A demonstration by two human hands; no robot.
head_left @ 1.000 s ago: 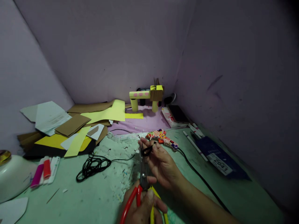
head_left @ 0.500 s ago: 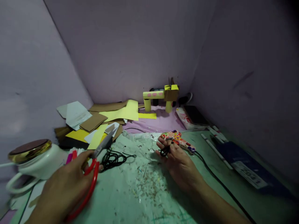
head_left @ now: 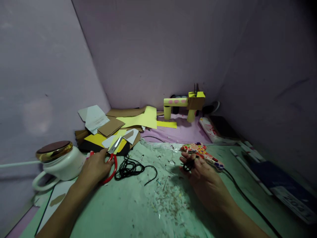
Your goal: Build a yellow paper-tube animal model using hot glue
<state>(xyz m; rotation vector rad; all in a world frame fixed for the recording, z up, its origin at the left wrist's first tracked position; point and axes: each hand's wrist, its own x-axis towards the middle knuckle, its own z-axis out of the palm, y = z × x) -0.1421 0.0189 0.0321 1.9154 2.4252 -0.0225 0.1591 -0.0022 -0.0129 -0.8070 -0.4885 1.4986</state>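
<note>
Left hand [head_left: 95,167] is curled around the handles of the scissors [head_left: 115,145], low at the left side, blades pointing away toward the paper scraps [head_left: 146,118]. My guess is that angle keeps the metal clear of the other hand and of the loose coil of black cord [head_left: 128,169]. The coil sits just right of the red handle, lying in a messy heap on the green surface [head_left: 119,211], with one tail curving off toward the middle. Having it between the two hands probably makes it easy to reach from either side.

Right hand [head_left: 208,185] is palm-up-ish, partly open: thumb and finger are close together on a small black cord bundle [head_left: 187,166], the rest loosely bent. Looks like a light pinch, I'd say so the little loops don't get squashed. Can't really tell how many loops are in there, it's too dark.

Just behind those fingertips is a flowery gadget [head_left: 199,148] with a black cable [head_left: 247,200] running off to the right, maybe a glue gun. A yellow paper-tube figure [head_left: 175,101] stands upright at the back, likely parked there so it doesn't get knocked. White mug [head_left: 66,165] is over on the left, beyond the left forearm.
</note>
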